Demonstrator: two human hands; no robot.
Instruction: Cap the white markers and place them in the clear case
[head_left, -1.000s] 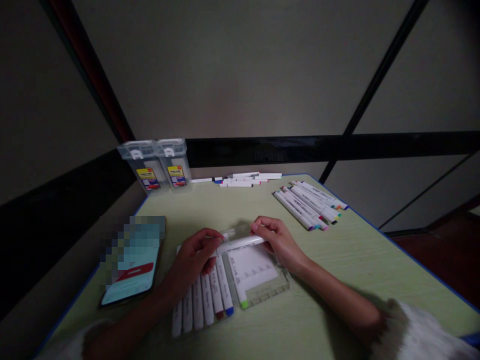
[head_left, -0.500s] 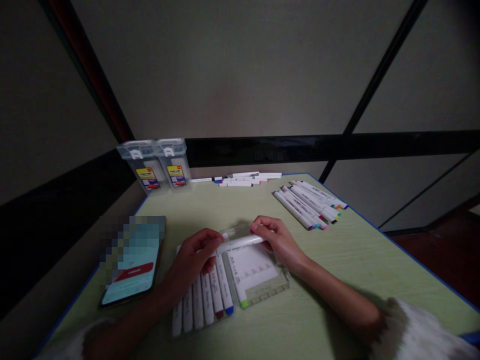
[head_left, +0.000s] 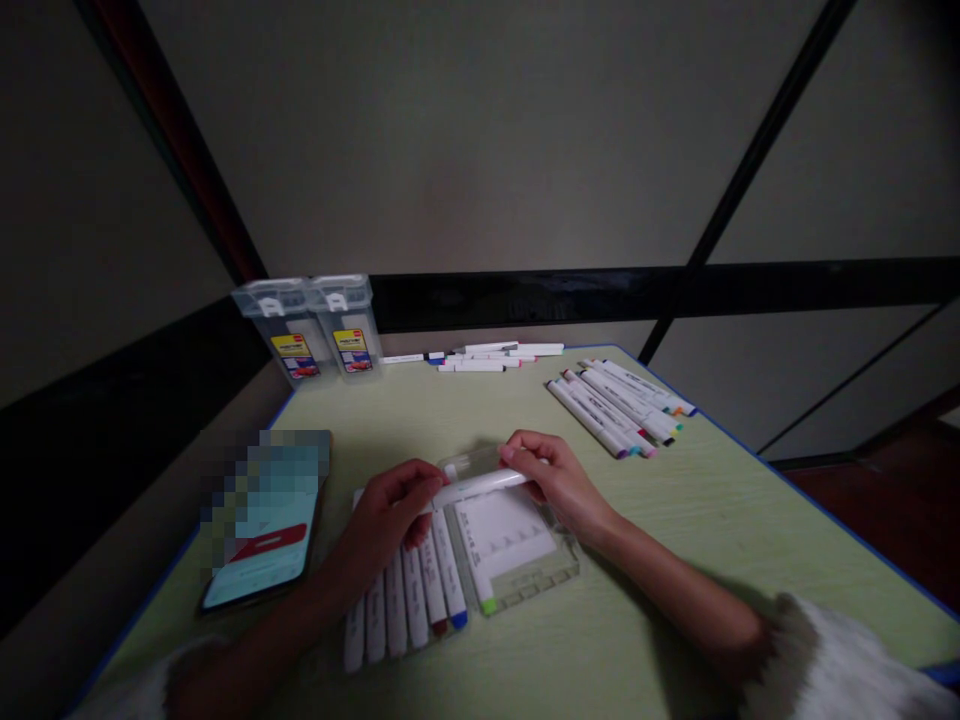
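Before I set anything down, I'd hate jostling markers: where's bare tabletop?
Bare tabletop lies between the right forearm and right-side markers; another patch between far markers and right hand. Crowded around the left hand: held marker, clear case, phone.

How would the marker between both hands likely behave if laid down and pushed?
The marker is probably stiff, spanning straight from left hand to right hand. Its slim shape suggests lightness. Its glossy sheen hints it may slide easily.

A phone (head_left: pixel 274 525) with a lit screen is laid on the green table (head_left: pixel 727 510), which is edged in blue. Two lidded boxes (head_left: pixel 351 345) are set near the wall (head_left: pixel 480 150).
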